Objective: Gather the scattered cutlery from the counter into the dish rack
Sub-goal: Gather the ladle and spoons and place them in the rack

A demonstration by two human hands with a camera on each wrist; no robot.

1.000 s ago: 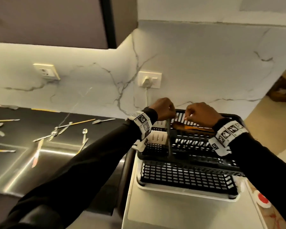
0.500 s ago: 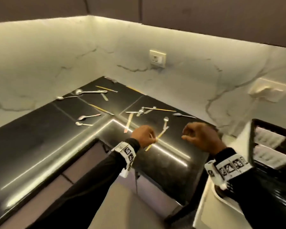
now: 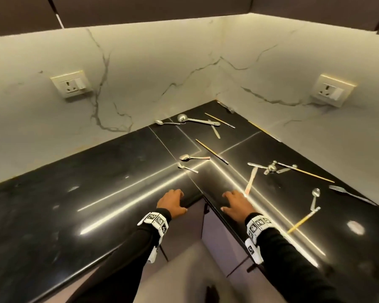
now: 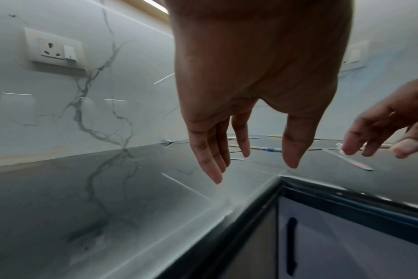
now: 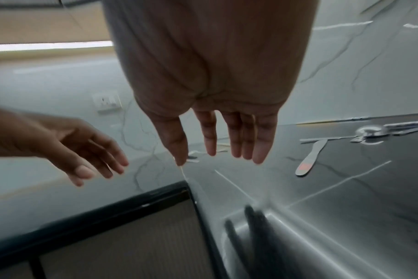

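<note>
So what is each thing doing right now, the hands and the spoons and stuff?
Left hand: open, empty, over the counter edge.
Right hand: open, empty, over the counter.
Big spoon: lying flat near the back wall.
Fork: lying flat, far right.
Flat stick with pink end: lying flat, nearest the right hand.
Counter: cutlery scattered over it.

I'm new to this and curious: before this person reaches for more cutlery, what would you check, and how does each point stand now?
1. Left hand holding nothing: ok, fingers relaxed.
2. Right hand holding nothing: ok, fingers straight.
3. Cutlery remaining on the counter: ok, many pieces.
4. Closest piece clear to pick: ok, the flat knife lies alone beside the right hand.
5. Dish rack ready: cannot tell, out of view.
</note>
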